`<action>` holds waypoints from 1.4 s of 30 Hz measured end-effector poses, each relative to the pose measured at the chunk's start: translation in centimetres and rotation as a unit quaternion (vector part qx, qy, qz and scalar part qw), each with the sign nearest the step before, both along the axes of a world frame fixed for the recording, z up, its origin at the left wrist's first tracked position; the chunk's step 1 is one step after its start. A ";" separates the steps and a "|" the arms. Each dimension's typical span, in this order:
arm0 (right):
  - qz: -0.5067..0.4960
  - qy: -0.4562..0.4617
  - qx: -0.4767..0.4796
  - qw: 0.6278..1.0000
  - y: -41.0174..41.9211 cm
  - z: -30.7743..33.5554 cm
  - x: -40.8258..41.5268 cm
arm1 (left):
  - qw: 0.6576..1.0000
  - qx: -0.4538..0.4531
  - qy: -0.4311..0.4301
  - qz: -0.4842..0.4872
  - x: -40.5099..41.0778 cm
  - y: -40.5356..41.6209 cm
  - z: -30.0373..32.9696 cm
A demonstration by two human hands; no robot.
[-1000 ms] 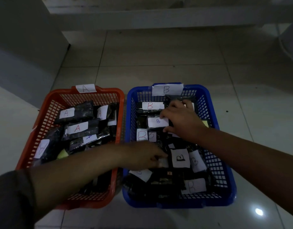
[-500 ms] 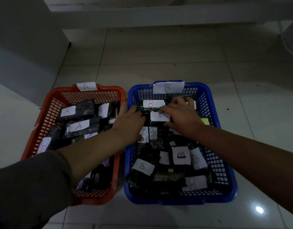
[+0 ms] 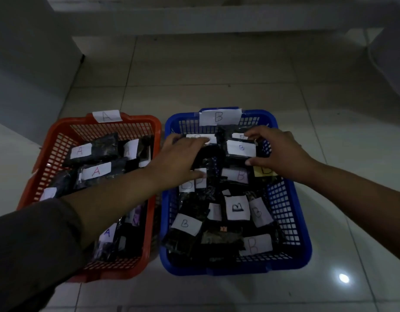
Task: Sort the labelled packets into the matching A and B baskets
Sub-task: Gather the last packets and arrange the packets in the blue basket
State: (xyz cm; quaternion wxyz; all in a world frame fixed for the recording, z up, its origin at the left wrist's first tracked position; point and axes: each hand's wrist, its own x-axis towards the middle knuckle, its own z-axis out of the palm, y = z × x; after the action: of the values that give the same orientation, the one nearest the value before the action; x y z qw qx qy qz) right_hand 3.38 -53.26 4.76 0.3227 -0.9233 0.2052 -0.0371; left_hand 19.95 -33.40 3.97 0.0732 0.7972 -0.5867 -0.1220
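Both hands reach into the blue basket (image 3: 291, 221); the right hand (image 3: 277, 152) pinches a B-labelled packet (image 3: 240, 148) near its far wall; the left hand (image 3: 178, 158), fingers spread, rests on packets beside it.

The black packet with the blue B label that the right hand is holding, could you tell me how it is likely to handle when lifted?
The packet looks like glossy crinkled film, so probably floppy and a little slippery. The right hand spans it with thumb and fingertips alone, suggesting it is light.
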 end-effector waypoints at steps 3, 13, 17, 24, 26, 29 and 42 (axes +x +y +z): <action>0.011 -0.013 0.021 1.000 0.3 0.5 0.0 | 0.987 -0.065 0.147 0.005 -1.1 -1.9 1.4; 0.132 0.178 -0.237 0.946 -1.8 1.0 -3.6 | 0.981 -0.121 0.139 0.054 2.8 -2.6 2.9; 0.145 0.140 -0.312 0.928 -1.0 -1.2 -4.4 | 0.980 -0.115 0.138 0.084 4.9 -0.8 2.8; 0.127 0.034 -0.206 0.970 0.6 3.4 -0.6 | 0.976 -0.110 0.149 0.111 6.0 0.8 2.8; 0.135 0.022 -0.197 0.971 2.0 3.6 1.5 | 0.975 -0.120 0.144 0.120 6.3 0.8 2.9; 0.177 0.060 -0.236 0.954 4.3 1.3 4.2 | 0.973 -0.126 0.143 0.131 6.5 0.8 2.9; 0.174 0.099 -0.269 0.942 4.3 -3.5 6.6 | 0.975 -0.106 0.151 0.125 6.1 1.1 2.6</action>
State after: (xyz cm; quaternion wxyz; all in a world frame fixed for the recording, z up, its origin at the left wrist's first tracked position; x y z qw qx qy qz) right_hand 10.01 -48.98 1.22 0.0415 -0.9960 0.0543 0.0570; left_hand 26.05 -32.26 6.56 0.2601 0.8243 -0.4740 -0.1679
